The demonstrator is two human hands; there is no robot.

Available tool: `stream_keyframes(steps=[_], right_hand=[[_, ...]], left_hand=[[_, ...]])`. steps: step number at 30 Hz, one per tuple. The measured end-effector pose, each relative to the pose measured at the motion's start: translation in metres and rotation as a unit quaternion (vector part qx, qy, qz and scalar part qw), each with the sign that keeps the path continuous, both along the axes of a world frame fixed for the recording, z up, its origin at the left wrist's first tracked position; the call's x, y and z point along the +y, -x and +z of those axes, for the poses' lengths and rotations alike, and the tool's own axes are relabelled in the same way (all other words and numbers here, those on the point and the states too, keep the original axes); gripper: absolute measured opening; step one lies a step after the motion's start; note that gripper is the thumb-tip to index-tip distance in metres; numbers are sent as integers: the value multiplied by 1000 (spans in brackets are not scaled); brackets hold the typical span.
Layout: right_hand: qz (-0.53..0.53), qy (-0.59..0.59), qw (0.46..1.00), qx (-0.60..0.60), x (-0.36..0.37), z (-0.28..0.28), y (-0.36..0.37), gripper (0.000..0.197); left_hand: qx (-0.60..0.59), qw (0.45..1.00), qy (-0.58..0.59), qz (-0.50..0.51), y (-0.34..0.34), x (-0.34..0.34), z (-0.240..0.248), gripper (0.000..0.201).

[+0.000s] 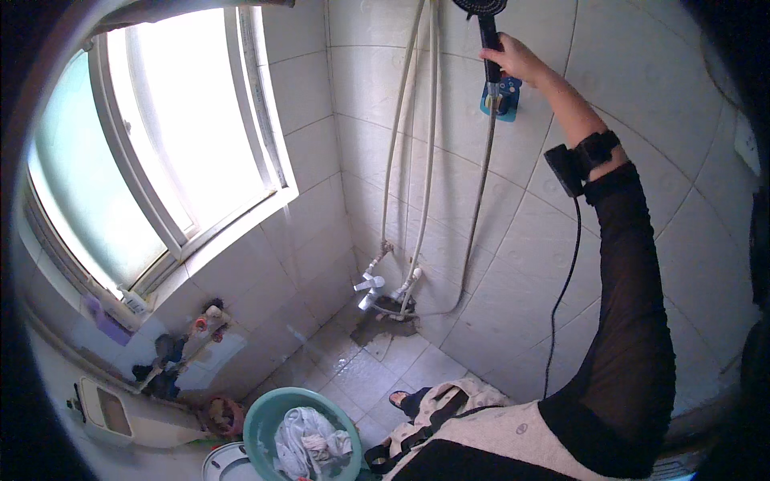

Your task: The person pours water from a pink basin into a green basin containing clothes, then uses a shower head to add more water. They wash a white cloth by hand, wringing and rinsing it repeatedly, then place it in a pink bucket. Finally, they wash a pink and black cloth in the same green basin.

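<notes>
High on the tiled wall, my right hand (515, 61) is closed around the black handle of a shower head (488, 34). The head's round face is partly cut off by the top of the picture. Just below my hand, a blue wall holder (502, 103) is fixed to the tiles; I cannot tell whether the handle rests in it. From the handle a metal shower hose (482, 180) hangs down toward a chrome mixer tap (369, 285) low in the corner. My left hand is out of the picture.
A green basin (252, 423) with white wet cloth (309, 443) stands at the lower left. Two pale pipes (434, 120) run up the wall. Left are a window (180, 120) and a wall pipe fitting (211, 314). The floor tiles (362, 377) look wet.
</notes>
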State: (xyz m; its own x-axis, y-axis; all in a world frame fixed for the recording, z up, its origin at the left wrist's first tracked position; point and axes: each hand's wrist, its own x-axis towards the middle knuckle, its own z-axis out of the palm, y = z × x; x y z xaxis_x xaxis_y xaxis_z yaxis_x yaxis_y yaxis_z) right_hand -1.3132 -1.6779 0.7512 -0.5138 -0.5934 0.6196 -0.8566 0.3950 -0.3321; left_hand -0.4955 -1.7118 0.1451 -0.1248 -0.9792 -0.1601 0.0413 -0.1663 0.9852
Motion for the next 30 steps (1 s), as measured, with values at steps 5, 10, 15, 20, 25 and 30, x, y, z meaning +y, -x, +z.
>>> stream_keyframes(steps=[5,10,15,20,25,30], right_hand=[[79,83,988,-106,2,11,25,32],[12,21,993,-111,5,10,42,30],[70,71,981,-163,13,7,56,30],[65,-5,990,-128,11,-2,62,29],[81,42,975,-205,14,-20,51,29],[79,74,979,-170,14,-34,46,37]], left_hand=[[-56,997,48,-10,8,-1,10,21],[-81,994,47,-57,10,-4,15,27],[-62,997,-7,-45,6,3,4,29],[-84,994,-12,-70,-5,-2,-23,35],[307,865,-328,221,-10,-38,-64,13],[239,879,-362,198,-7,-38,-90,13]])
